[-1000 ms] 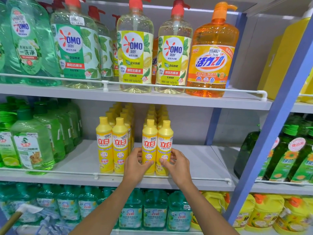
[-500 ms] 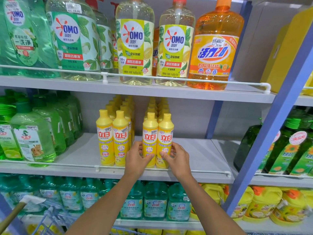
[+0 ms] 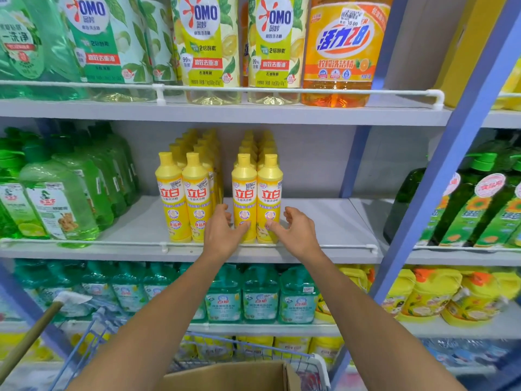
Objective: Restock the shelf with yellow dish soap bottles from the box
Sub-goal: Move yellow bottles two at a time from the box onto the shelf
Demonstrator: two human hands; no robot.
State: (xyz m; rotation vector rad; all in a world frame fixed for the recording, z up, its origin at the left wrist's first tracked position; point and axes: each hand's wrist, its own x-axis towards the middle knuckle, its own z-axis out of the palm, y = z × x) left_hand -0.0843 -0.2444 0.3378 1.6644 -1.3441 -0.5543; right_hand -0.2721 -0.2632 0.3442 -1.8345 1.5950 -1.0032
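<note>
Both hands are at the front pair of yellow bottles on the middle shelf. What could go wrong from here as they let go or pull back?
1. The left hand and right hand touch the front yellow bottles only low, with thumbs. These are tall and narrow; a snagged finger could tip one.
2. The white rail in front is low, so a tipped bottle might topple over it.
3. The left pair stands close; a sideways knock could spread along the rows.

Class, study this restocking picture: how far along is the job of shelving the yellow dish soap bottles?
Done: two double rows of yellow bottles stand on the middle shelf. In hand: the left hand and right hand are open beside the right front pair, thumbs touching it. Left: bare shelf on the right; the box sits below, contents hidden.
</note>
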